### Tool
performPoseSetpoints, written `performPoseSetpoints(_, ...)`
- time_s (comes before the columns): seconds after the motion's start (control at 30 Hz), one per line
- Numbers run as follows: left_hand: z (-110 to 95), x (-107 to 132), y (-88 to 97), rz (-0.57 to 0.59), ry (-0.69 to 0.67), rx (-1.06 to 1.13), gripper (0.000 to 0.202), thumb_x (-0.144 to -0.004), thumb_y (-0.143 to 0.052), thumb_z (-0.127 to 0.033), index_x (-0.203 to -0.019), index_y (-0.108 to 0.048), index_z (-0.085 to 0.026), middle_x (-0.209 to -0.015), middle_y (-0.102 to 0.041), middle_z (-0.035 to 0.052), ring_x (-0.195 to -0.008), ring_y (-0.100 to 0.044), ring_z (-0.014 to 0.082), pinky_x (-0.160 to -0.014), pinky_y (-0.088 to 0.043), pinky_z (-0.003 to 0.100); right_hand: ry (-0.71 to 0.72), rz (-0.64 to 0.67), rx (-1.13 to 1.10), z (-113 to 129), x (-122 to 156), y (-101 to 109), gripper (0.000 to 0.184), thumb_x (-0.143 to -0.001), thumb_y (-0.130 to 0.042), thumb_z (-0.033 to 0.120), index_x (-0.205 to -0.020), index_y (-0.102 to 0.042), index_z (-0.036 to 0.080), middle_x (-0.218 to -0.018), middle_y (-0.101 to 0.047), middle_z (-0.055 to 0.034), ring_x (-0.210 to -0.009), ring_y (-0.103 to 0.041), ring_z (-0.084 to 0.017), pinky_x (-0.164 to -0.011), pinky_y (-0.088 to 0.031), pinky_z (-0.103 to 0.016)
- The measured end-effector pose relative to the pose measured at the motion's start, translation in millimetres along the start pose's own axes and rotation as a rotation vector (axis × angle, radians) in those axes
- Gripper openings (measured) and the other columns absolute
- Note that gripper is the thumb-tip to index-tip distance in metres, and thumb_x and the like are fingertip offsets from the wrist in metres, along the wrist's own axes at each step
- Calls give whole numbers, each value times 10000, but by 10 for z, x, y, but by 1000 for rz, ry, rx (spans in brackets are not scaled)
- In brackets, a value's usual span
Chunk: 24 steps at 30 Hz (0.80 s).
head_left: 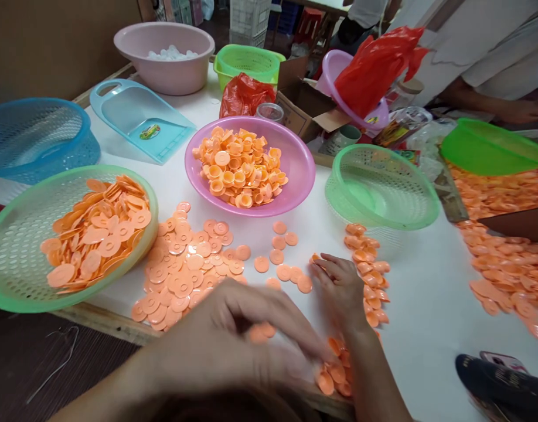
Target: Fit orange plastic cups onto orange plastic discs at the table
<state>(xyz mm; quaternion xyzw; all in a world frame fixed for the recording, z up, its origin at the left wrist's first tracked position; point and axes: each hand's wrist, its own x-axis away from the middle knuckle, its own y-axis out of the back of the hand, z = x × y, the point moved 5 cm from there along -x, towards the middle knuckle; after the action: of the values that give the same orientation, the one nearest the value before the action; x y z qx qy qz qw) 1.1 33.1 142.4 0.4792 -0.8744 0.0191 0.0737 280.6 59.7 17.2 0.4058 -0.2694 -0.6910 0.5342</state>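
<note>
My right hand (344, 287) is closed in a pinch on a small orange plastic piece (313, 258), just right of some loose orange discs (283, 272). My left hand (260, 331) is blurred by motion, its fingers stretching towards a small group of orange cup-like pieces (334, 378) at the table's front edge. Whether it grips anything is unclear. A wide spread of flat orange discs (185, 264) lies left of both hands. Behind them stands a pink bowl (302, 170) heaped with small orange cups (242, 167). Joined orange pieces (368, 269) form a band beside my right wrist.
At left, a green basket (14, 264) holds more discs, near a blue basket (40, 140) and blue scoop (163, 135). A green basket (383, 187) stands at right. Further right are an orange pile (506, 264), a dark object (497, 381) and another person's arm (484, 102).
</note>
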Motion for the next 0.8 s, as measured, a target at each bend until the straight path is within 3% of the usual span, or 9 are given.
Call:
performPoseSetpoints(0.07,375,-195,294,-210,43,-372,305,-895,-532,-429,-1074,-727,-277,-1152,-701,68,-1120,-617,259,-974,-488,437,-9,-1,-15,-8,21,40,229,-872,-568,381,-897,-750,244,-1020,-698,-87,-982,-595,-251,-846,-500,-407)
performPoseSetpoints(0.13,813,-356,508,-373,119,-835,448,-870,-565,-442,-1264,-622,-237,-1407,-532,134,-1346,-419,350,-1091,-306,612,-11,6,-31,-10,49,67,209,-877,-567,358,-901,-746,252,-1013,-697,-83,-976,-604,-246,-853,-504,-410)
performPoseSetpoints(0.2,1229,-495,504,-308,186,-1137,732,-788,-655,-514,-1425,-449,-219,-1555,-290,181,-1444,-197,422,-1084,-100,738,-12,13,-43,0,78,79,196,-884,-562,341,-901,-741,262,-1008,-697,-76,-977,-608,-242,-855,-508,-408)
performPoseSetpoints(0.27,1473,-601,338,-213,150,-1284,892,-728,-669,-619,-1482,-338,-275,-1599,-137,166,-1462,-49,445,-1049,16,772,-15,21,-53,20,97,75,186,-888,-559,322,-903,-736,267,-1005,-697,-71,-984,-608,-238,-850,-513,-400)
performPoseSetpoints(0.33,1530,-688,107,-162,55,-1329,961,-693,-624,-722,-1497,-288,-315,-1608,-80,148,-1463,11,444,-1045,60,764,-16,31,-58,44,107,62,178,-888,-558,300,-901,-731,264,-993,-696,-70,-981,-607,-235,-841,-518,-393)
performPoseSetpoints(0.43,1480,-771,-93,-164,-5,-1352,1075,-653,-581,-796,-1517,-239,-256,-1602,-96,167,-1467,6,433,-1061,99,736,10,58,-68,63,119,42,172,-886,-552,264,-892,-723,251,-958,-697,-72,-946,-606,-233,-818,-525,-389)
performPoseSetpoints(0.63,1500,-620,74,-279,48,-1438,1051,-715,-533,-776,-1514,-249,-156,-1590,-116,204,-1468,44,424,-1050,126,736,-2,40,-63,95,203,61,177,-892,-527,211,-899,-701,239,-970,-687,-78,-937,-603,-241,-805,-528,-401)
performPoseSetpoints(0.7,1507,-595,-14,-201,-49,-1446,989,-750,-526,-745,-1520,-233,-199,-1597,-132,167,-1473,51,404,-1058,127,731,15,32,-118,214,207,26,173,-900,-527,205,-926,-693,246,-1005,-675,-79,-960,-608,-229,-833,-528,-387)
performPoseSetpoints(0.8,1516,-651,-264,-24,-216,-1405,911,-786,-525,-703,-1524,-190,-288,-1599,-186,91,-1482,0,373,-1069,128,727,119,126,-180,444,157,-126,186,-902,-522,176,-941,-688,250,-1032,-667,-74,-983,-605,-214,-863,-522,-362)
